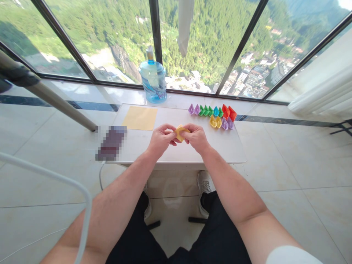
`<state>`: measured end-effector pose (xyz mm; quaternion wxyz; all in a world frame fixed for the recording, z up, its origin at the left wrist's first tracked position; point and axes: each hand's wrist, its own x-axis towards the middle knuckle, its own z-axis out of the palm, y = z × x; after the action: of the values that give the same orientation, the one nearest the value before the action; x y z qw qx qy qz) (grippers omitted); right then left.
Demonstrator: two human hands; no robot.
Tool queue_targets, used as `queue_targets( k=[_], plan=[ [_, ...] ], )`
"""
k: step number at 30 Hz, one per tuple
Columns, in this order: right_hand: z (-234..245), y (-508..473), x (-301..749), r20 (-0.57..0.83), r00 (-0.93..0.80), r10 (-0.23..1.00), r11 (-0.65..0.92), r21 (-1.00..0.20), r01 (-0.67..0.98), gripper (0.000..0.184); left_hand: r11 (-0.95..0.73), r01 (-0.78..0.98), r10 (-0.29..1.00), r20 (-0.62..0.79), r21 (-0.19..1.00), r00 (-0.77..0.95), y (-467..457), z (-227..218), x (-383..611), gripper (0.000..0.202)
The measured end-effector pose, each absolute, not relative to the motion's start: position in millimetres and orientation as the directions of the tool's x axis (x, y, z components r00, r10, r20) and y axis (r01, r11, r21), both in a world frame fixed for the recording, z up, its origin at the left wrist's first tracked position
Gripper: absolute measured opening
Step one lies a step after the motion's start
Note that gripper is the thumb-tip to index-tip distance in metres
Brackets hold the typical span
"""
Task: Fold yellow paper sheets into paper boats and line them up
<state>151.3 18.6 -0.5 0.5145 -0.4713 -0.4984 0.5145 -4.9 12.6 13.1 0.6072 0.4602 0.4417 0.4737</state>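
I have the left hand [162,138] and the right hand [196,136] close together, thumbs and fingers pinching a small piece of folded yellow paper [180,134] between them, over the middle of the tabletop [178,154]; from my viewpoint I cannot tell whether it touches the surface. Off to the left I see a flat yellow sheet [140,118] near the far edge, with a pixelated object [111,143] at the near left corner. On the right, folded paper shapes stand in two rows: the far one has purple, green, blue and red shapes [206,110], the nearer one yellow and purple shapes [215,122]. Beyond the tabletop, I see a blue water bottle [153,80] upright near the window [209,44].
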Motion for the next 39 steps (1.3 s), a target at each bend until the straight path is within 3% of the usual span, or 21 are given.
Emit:
queue_targets(
  k=[10, 19, 32, 39],
  plan=[
    [6, 20, 164, 0.009, -0.102, 0.995, -0.002, -0.994, -0.112, 0.031, 0.129, -0.213, 0.992, -0.126, 0.968, 0.031, 12, 17, -6, 0.032],
    [8, 20, 162, 0.025, -0.051, 0.998, 0.022, -0.999, -0.047, 0.02, 0.074, -0.14, 0.997, -0.068, 0.987, 0.047, 10, 12, -3, 0.029],
    [9, 19, 169, 0.084, -0.108, 0.991, 0.06, -0.976, -0.21, 0.014, 0.198, -0.342, 0.978, -0.163, 0.919, 0.128, 15, 11, -10, 0.027],
    [4, 21, 173, 0.069, -0.124, 0.99, 0.043, -0.979, -0.197, 0.01, 0.177, -0.347, 0.979, -0.128, 0.921, 0.161, 15, 13, -12, 0.029]
  ],
)
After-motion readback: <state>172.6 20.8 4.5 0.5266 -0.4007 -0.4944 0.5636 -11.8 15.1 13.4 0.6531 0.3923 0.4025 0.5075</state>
